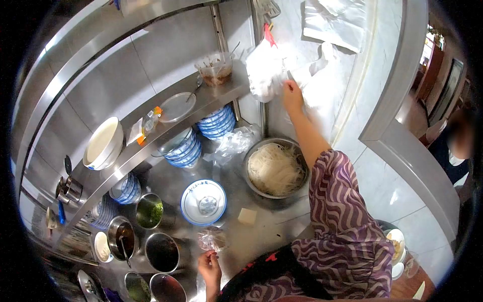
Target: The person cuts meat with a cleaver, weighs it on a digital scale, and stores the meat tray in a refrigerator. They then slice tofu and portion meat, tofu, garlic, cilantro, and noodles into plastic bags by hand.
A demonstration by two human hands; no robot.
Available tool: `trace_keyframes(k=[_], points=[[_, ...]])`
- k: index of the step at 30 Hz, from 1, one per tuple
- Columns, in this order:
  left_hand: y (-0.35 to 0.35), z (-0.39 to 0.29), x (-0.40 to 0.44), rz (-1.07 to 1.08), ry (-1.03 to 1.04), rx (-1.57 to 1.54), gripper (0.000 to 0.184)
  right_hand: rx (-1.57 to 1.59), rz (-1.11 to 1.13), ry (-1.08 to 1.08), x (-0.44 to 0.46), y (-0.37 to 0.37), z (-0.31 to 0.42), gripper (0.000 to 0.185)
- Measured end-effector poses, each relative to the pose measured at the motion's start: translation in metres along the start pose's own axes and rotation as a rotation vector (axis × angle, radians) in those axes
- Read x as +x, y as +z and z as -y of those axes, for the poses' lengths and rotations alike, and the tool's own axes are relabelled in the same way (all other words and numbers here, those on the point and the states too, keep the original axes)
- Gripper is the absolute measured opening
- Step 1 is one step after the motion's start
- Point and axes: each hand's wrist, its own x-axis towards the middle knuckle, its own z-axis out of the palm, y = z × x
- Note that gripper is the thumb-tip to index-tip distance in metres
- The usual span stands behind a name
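My left hand (210, 269) is low in the middle of the head view, its fingers pinched on the neck of a small clear plastic bag (212, 238). What the bag contains is hard to make out. Up at the wall, my right hand (292, 94) is closed at the edge of the hanging white plastic bags (318, 83), which are partly lost in glare. Below that arm stands a metal basin (250, 186) of pale noodles (274, 168). Close to the left hand are a blue-rimmed white bowl (204, 202) and a pale square block (247, 216).
A steel shelf (128, 163) crosses the left side, carrying a white bowl (104, 143) and a tub of brown paste (216, 70). Stacked blue-and-white bowls (183, 151) sit beneath. Several metal pots (162, 252) crowd the lower left. A person (455, 146) is beyond the opening at right.
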Motion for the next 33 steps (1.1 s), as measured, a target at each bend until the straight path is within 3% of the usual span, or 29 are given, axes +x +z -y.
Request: trace_keyframes(k=[2, 5, 8, 11, 14, 17, 19, 21, 23, 25, 29, 31, 33], points=[[-0.002, -0.014, 0.001, 0.024, -0.016, 0.065, 0.01, 0.078, -0.111, 0.025, -0.001, 0.001, 0.003, 0.021], [-0.004, -0.012, -0.001, 0.015, -0.026, 0.072, 0.01, 0.014, 0.004, -0.087, -0.013, -0.013, 0.013, 0.019], [-0.005, -0.011, -0.005, 0.016, 0.0, 0.064, 0.01, 0.208, -0.048, -0.007, -0.027, -0.018, 0.034, 0.015], [-0.004, -0.018, -0.005, 0.014, 0.041, 0.112, 0.01, 0.156, -0.046, 0.03, -0.031, -0.028, 0.061, 0.013], [0.0, -0.022, -0.003, -0.019, 0.098, 0.122, 0.009, -0.024, -0.037, -0.27, -0.046, -0.037, 0.072, 0.022], [0.005, -0.046, 0.002, 0.002, 0.173, 0.133, 0.009, -0.171, 0.168, -0.562, -0.104, -0.053, 0.1, 0.022], [0.01, -0.05, 0.017, 0.021, 0.35, 0.188, 0.011, -0.144, 0.465, -0.445, -0.161, -0.063, 0.13, 0.02], [0.021, -0.069, 0.028, 0.111, 0.239, 0.004, 0.017, -0.085, 0.636, -0.397, -0.23, -0.064, 0.143, 0.018], [0.038, -0.102, 0.032, 0.227, 0.051, -0.338, 0.037, -0.199, 0.878, -0.535, -0.276, -0.074, 0.163, 0.02], [0.053, -0.112, 0.036, 0.263, -0.053, -0.583, 0.036, -0.189, 0.985, -0.62, -0.317, -0.081, 0.17, 0.022], [0.059, -0.101, 0.045, -0.063, -0.29, -0.966, 0.013, 0.019, 1.118, -0.636, -0.366, -0.094, 0.166, 0.024], [0.041, -0.086, 0.05, -0.108, -0.296, -0.891, 0.012, 0.054, 1.149, -0.698, -0.36, -0.108, 0.177, 0.027], [0.018, -0.085, 0.046, -0.034, -0.21, -0.576, 0.014, 0.19, 1.035, -0.647, -0.35, -0.114, 0.179, 0.024]])
